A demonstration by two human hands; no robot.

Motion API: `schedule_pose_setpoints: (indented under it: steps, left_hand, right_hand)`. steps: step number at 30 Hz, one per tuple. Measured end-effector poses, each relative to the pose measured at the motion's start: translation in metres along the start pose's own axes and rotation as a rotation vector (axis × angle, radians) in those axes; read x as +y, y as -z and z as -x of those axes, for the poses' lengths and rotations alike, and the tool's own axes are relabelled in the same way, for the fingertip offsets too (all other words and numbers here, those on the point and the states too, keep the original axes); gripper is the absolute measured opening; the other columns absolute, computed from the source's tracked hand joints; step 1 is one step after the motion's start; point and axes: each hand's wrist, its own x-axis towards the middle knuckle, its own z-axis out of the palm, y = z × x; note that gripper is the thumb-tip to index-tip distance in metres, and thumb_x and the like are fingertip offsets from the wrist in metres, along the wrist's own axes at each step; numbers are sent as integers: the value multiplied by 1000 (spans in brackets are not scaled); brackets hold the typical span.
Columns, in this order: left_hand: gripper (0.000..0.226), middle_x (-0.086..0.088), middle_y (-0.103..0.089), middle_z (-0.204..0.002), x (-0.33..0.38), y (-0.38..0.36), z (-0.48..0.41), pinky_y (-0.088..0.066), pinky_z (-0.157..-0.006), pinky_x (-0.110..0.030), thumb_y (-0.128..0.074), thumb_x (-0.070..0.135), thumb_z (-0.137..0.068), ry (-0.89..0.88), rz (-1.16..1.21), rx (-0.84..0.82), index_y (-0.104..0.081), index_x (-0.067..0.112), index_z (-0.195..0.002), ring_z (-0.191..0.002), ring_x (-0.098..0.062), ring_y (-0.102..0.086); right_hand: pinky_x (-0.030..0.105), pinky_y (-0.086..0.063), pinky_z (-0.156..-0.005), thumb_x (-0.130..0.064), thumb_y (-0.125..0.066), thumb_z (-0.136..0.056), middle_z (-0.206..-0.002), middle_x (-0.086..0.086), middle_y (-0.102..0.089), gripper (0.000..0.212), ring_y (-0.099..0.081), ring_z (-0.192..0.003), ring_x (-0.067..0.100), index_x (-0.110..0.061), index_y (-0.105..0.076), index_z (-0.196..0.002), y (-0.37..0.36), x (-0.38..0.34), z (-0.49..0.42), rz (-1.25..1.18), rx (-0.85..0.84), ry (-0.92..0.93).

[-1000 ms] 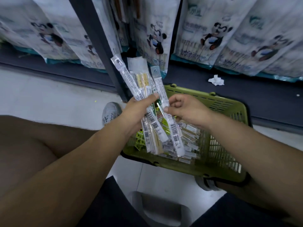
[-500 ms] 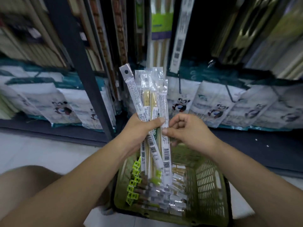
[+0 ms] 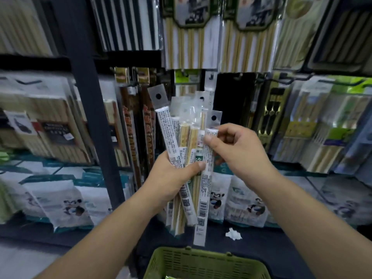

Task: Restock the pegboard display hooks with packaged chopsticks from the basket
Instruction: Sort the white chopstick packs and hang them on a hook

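Left hand [image 3: 173,178] grips a fanned bundle of packaged chopsticks [image 3: 182,137] at about mid-length, thumb across the front. Right hand [image 3: 237,150] pinches 1 pack, the rightmost pack [image 3: 208,178], near its top. Its thumb is on the label just under the hang hole, other fingers curled. Both hands hold the bundle up in front of the pegboard display [image 3: 231,93], above the basket [image 3: 201,262] at the bottom edge. Basket contents mostly out of view.

Key relation: packs run near upright, long axis vertical with a slight fan, hang holes at the upper ends, barcodes down. Hooks [image 3: 291,78] sit above and behind the hands. A narrow strip pack [image 3: 210,85] hangs just behind the bundle's top, maybe the matching slot, cannot confirm. Right hand is nearer the holed end, so the judged step is to peel 1 pack off the bundle, raise it and thread the hole onto a hook. Left hand just carries the rest.

Risk, as a guess: the film looks slippery, so neighbouring packs may drag out too. Crumpled paper [image 3: 233,233] lies on the bottom shelf [image 3: 271,242], irrelevant.
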Motion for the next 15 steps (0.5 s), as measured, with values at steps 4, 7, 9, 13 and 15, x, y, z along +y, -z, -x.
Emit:
schedule_pose_setpoints:
  steps: [4,7,9,13,15]
  left_hand:
    - [30,2,-79,-111,6,7,-17,-59,-90,-30,-79,9,-88,-13,58,79,-75,22,-114,-106,-16,-75]
    - [26,4,-79,-110,8,14,-27,-54,-94,-31,-82,13,-86,-19,59,129,-77,24,-108,-105,-13,-74]
    - [25,5,-80,-108,7,17,-32,-57,-87,-23,-82,12,-85,-25,64,141,-77,24,-106,-103,-11,-75]
    - [26,6,-80,-107,3,20,-37,-58,-81,-17,-83,11,-84,-25,77,151,-80,31,-100,-102,-11,-75]
    - [26,4,-80,-109,0,19,-39,-56,-90,-30,-85,15,-82,-15,85,167,-79,30,-102,-104,-14,-75]
  right_hand:
    - [27,-56,-54,-27,-68,-98,-80,13,-69,6,-66,-66,14,-26,-73,-95,3,-19,-29,-14,58,45]
    - [39,-61,-61,-29,-59,-103,-84,17,-70,21,-65,-71,21,-21,-75,-91,3,-35,-50,-35,105,47]
    - [38,-61,-64,-29,-59,-103,-77,11,-69,24,-63,-68,18,-18,-75,-91,3,-43,-63,-65,138,25]
    - [30,-59,-64,-31,-63,-101,-79,7,-64,25,-60,-69,17,-12,-76,-91,1,-48,-82,-90,190,-37]
    - [25,-58,-61,-31,-64,-100,-79,5,-63,26,-60,-67,14,-11,-76,-90,0,-47,-86,-97,207,-56]
